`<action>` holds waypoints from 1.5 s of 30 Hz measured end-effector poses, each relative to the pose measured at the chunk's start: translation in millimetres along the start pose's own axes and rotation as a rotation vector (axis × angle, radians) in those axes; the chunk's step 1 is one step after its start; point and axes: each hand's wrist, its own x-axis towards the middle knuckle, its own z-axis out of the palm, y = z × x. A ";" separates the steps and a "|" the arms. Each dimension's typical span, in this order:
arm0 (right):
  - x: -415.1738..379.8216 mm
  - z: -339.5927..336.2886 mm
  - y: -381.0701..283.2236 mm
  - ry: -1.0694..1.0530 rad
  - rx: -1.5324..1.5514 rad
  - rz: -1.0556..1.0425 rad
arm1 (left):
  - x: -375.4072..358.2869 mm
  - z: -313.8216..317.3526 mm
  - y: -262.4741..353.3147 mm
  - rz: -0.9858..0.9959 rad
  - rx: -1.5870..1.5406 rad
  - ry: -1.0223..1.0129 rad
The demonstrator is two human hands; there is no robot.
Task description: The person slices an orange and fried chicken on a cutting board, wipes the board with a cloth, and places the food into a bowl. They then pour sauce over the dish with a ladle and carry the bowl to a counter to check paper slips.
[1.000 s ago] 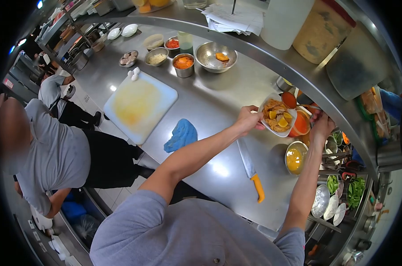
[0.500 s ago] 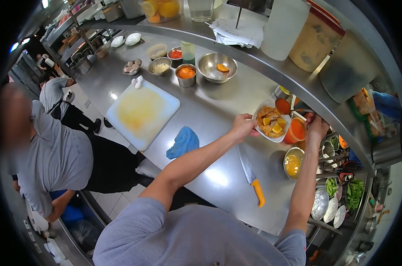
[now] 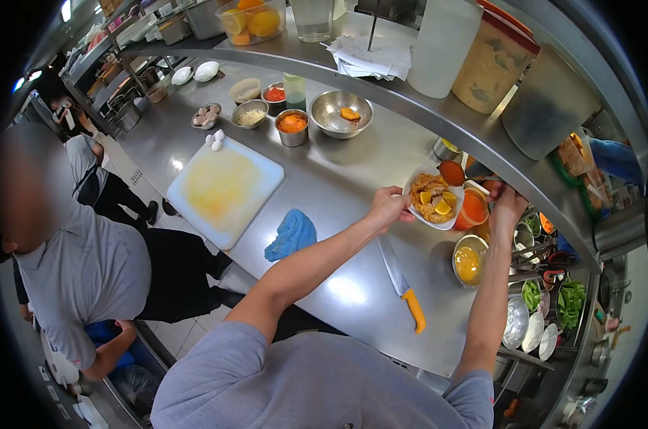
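My left hand (image 3: 390, 207) grips the near-left rim of a white bowl (image 3: 440, 226). Fried, golden-brown pieces (image 3: 425, 208) with orange or lemon wedges (image 3: 443, 206) fill it. A ladle (image 3: 452, 172) of red-orange sauce is at the bowl's far edge, its handle running to my right hand (image 3: 508, 204), closed around it; some fingers are hidden. Just right of the bowl stands a clear tub of orange-red sauce (image 3: 474, 207). Beneath my right forearm's inner side sits a metal bowl with yellow liquid (image 3: 468, 264).
A knife with a yellow handle (image 3: 414, 310), a blue cloth (image 3: 292, 234) and a white cutting board (image 3: 224, 189) lie on the steel counter. Ingredient bowls and a steel mixing bowl (image 3: 331, 118) stand behind. A loaded shelf (image 3: 381, 84) overhangs the counter. A co-worker (image 3: 88, 250) stands at left.
The view has shifted slightly. My hands, the bowl and the ladle keep nearly the same arrangement. The nearest co-worker at left has shifted posture a little.
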 end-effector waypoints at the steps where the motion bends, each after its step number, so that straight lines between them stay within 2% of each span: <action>1: -0.1 -0.9 0.6 -0.006 0.013 -0.007 | 0.6 -0.1 -0.8 -0.001 -0.002 -0.011; 10: -3.4 1.6 1.2 0.015 -0.016 0.013 | -2.6 -2.9 -0.6 0.006 0.011 -0.034; 13: 3.3 -5.3 15.0 -0.046 0.052 -0.021 | -0.6 -4.5 -3.2 0.024 0.025 -0.011; 16: 6.4 -4.3 18.7 0.010 0.017 0.044 | 8.6 -8.3 -12.6 0.041 0.023 -0.005; 17: 8.8 -7.2 21.9 -0.066 0.029 0.015 | 5.3 -6.7 -10.2 0.035 0.000 0.011; 26: 6.8 4.4 18.8 0.009 -0.029 -0.018 | -1.1 -2.4 -2.8 0.055 0.007 0.099; 29: 1.5 8.5 11.7 -0.009 0.004 -0.044 | -1.8 -4.8 1.2 0.023 0.008 0.005; 45: -9.5 -1.2 -6.6 -0.023 -0.060 -0.127 | 4.9 -2.8 -1.8 0.021 0.023 -0.053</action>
